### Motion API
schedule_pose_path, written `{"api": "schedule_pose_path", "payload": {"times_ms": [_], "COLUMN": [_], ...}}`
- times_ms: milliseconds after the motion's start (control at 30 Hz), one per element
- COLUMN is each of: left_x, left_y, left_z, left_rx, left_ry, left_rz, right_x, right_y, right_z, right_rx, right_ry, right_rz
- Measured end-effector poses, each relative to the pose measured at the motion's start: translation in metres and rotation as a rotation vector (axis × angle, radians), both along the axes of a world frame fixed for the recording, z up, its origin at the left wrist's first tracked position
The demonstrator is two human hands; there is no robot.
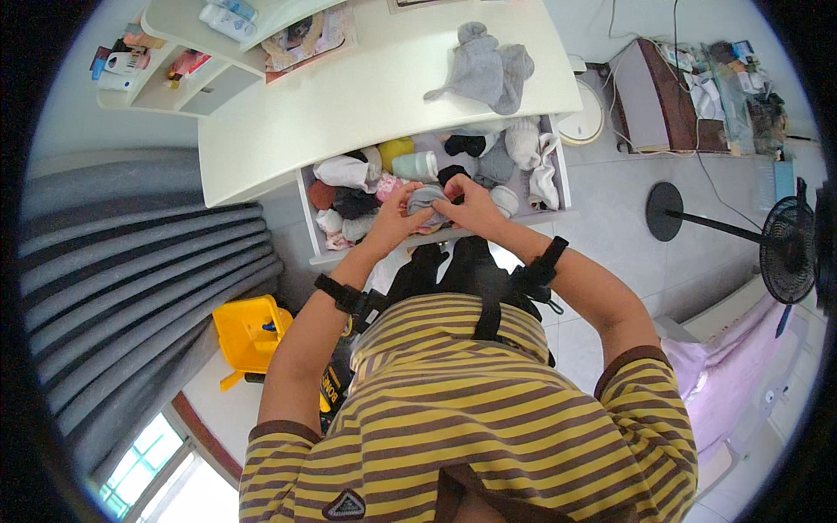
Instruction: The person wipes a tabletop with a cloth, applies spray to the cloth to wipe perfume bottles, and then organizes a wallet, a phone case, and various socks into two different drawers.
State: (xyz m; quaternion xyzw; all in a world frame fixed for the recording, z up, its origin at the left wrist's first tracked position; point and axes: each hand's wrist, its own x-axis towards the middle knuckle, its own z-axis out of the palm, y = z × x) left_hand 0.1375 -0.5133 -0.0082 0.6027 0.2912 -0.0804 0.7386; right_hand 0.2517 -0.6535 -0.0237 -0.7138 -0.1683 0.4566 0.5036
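Note:
Both my hands meet over an open drawer [567, 185] full of socks. Between them is a grey sock [425, 200], bunched into a small bundle. My left hand [397, 213] curls its fingers round the bundle's left side. My right hand [468, 202] pinches its right edge with thumb and fingers. Around it in the drawer lie a pale green rolled sock [414, 166], a yellow one [397, 152], a white one [344, 171] and several grey, black and pink ones. On the white desktop above, loose grey socks [488, 70] lie spread out.
A shelf unit [209, 91] stands on the desk's left. Grey curtains [148, 296] hang at the left, with a yellow plastic container [248, 336] beside them. To the right are a black standing fan [776, 240], a box [649, 100] with clutter, and a pink-covered surface [732, 357].

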Motion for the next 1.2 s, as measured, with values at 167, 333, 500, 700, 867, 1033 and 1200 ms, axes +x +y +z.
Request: {"api": "schedule_pose_path", "payload": {"times_ms": [167, 333, 500, 700, 867, 1033, 1200], "left_x": [0.001, 0.009, 0.015, 0.019, 0.014, 0.010, 0.012], "left_y": [-0.016, -0.012, -0.007, 0.008, 0.018, 0.019, 0.024], "left_z": [-0.031, -0.039, -0.023, -0.008, -0.002, -0.004, -0.007], "left_rx": [0.132, 0.412, 0.158, 0.128, 0.011, 0.017, 0.011], "left_ry": [0.035, 0.004, 0.002, 0.009, 0.027, 0.023, 0.002], "left_rz": [-0.010, -0.027, 0.116, 0.092, 0.039, -0.002, -0.056], "right_x": [0.005, 0.015, 0.010, 0.008, 0.012, 0.009, 0.003], "right_y": [-0.013, -0.023, -0.018, 0.001, 0.003, 0.005, 0.006], "right_z": [-0.019, -0.039, -0.033, -0.032, -0.038, -0.032, -0.026], "right_rx": [-0.060, -0.172, 0.076, 0.207, 0.221, 0.167, 0.179], "right_ry": [-0.499, -0.812, -0.212, 0.137, 0.115, -0.192, -0.782], "right_rz": [0.189, 0.480, 0.136, -0.162, -0.138, -0.087, -0.038]}}
